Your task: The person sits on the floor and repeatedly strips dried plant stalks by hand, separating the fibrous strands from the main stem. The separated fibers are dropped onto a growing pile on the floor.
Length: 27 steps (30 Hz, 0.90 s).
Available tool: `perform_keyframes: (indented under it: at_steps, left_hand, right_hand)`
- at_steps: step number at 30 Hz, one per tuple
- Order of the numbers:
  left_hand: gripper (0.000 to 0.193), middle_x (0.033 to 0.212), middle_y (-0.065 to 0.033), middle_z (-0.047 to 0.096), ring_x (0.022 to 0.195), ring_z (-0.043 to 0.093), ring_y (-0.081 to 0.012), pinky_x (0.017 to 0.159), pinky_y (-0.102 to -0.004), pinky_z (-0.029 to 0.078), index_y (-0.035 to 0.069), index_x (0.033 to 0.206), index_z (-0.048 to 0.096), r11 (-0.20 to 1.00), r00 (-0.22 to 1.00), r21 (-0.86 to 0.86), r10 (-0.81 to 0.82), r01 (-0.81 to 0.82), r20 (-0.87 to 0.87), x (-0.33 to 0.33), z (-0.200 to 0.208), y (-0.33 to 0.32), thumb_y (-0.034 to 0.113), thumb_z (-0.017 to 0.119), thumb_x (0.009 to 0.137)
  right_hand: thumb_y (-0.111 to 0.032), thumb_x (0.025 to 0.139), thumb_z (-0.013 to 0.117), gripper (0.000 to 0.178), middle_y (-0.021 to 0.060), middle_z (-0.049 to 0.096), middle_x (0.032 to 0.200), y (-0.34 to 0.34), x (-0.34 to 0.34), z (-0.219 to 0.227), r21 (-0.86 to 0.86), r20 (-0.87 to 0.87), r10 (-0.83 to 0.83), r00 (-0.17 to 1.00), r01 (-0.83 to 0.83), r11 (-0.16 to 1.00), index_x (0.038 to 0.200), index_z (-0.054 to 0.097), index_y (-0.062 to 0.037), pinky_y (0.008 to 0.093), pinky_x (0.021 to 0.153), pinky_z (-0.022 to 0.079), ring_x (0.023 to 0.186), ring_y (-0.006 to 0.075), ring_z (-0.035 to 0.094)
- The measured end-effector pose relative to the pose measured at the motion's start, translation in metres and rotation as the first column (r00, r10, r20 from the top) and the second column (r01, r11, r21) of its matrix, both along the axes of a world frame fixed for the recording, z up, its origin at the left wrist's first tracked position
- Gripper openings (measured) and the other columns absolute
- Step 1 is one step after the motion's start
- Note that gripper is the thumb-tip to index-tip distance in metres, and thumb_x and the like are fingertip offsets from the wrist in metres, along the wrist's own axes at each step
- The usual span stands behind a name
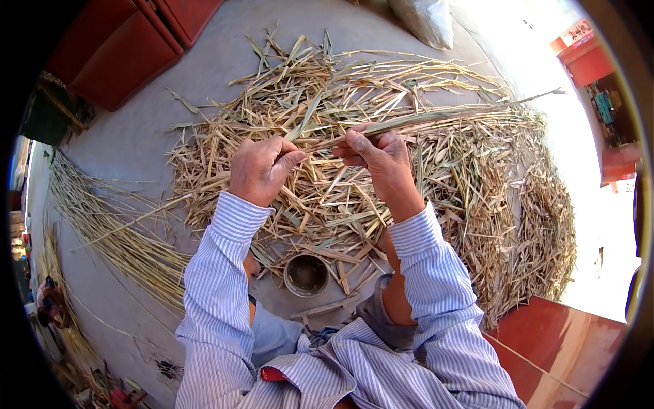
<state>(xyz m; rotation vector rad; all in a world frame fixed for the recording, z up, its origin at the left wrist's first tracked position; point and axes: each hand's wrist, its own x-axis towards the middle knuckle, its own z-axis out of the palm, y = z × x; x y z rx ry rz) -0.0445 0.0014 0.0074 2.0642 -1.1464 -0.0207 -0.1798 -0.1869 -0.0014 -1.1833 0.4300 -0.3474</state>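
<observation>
A long, dry reed-like stalk [449, 117] with leaf sheaths still around it slants across in front of me, its thin tip reaching to the far right. My left hand [257, 172] is closed in a pinch at its near left end. Further along, my right hand [388, 162] grips the same stalk between thumb and fingers. A pale green leaf [308, 117] sticks up just beyond the left fingers; whether it belongs to the stalk I cannot tell. Below both hands spreads a thick heap of dry leaf and husk strips [340, 184].
Slender bare stalks [126, 235] lie in a loose bundle at the left. Between my feet stands a round metal bowl [306, 275] with a dark inside. Red furniture [126, 51] is at the far left, a whitish sack [428, 22] at the back, a red surface [531, 337] at the lower right.
</observation>
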Motion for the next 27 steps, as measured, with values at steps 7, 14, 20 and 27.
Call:
perform_keyframes:
  at_steps: [7, 14, 20, 27]
  left_hand:
    - [0.021, 0.07, -0.0092, 0.069, 0.059, 0.063, -0.0161, 0.055, -0.0294, 0.048, 0.001, 0.083, 0.067, 1.0, 0.961, 0.007, 0.025, -0.024, -0.275, 0.011, 0.01, 0.008, 0.02, 0.077, 0.08]
    - [0.023, 0.073, -0.0088, 0.07, 0.062, 0.063, -0.0118, 0.058, -0.0273, 0.05, 0.0, 0.092, 0.068, 0.997, 0.933, 0.016, -0.062, 0.072, -0.355, -0.024, 0.006, -0.023, 0.019, 0.076, 0.081]
    - [0.018, 0.078, -0.0084, 0.071, 0.063, 0.062, -0.0115, 0.057, -0.0224, 0.049, -0.003, 0.089, 0.068, 0.965, 0.73, -0.246, -0.104, -0.09, -0.675, -0.025, -0.008, -0.034, 0.011, 0.076, 0.083]
    - [0.026, 0.07, -0.0072, 0.069, 0.057, 0.061, -0.0151, 0.051, -0.0309, 0.046, 0.003, 0.086, 0.068, 0.933, 0.94, -0.143, 0.312, -0.331, -0.141, 0.053, 0.001, 0.015, 0.029, 0.072, 0.086]
  right_hand:
    - [-0.017, 0.091, 0.068, 0.026, 0.0143, 0.07, 0.099, -0.026, -0.014, 0.005, -0.034, 0.079, -0.045, 0.996, 0.048, 0.998, 0.107, 0.06, 0.0015, 0.0275, 0.072, 0.058, 0.089, 0.0228, 0.071]
    - [-0.021, 0.094, 0.064, 0.027, 0.0132, 0.069, 0.096, -0.005, -0.007, -0.001, 0.04, 0.079, 0.032, 0.996, -0.035, 0.999, 0.107, 0.061, 0.0025, 0.0288, 0.075, 0.058, 0.087, 0.0207, 0.07]
    - [-0.017, 0.094, 0.063, 0.021, 0.0121, 0.069, 0.097, -0.002, -0.011, 0.003, -0.003, 0.079, 0.072, 0.994, -0.072, 0.997, 0.103, 0.063, 0.0026, 0.0304, 0.078, 0.058, 0.089, 0.0212, 0.07]
    - [-0.012, 0.093, 0.062, 0.014, 0.0127, 0.07, 0.098, -0.021, -0.021, -0.003, 0.003, 0.011, 0.061, 0.998, -0.061, 0.998, 0.101, 0.063, -0.0001, 0.0283, 0.077, 0.058, 0.088, 0.0202, 0.07]
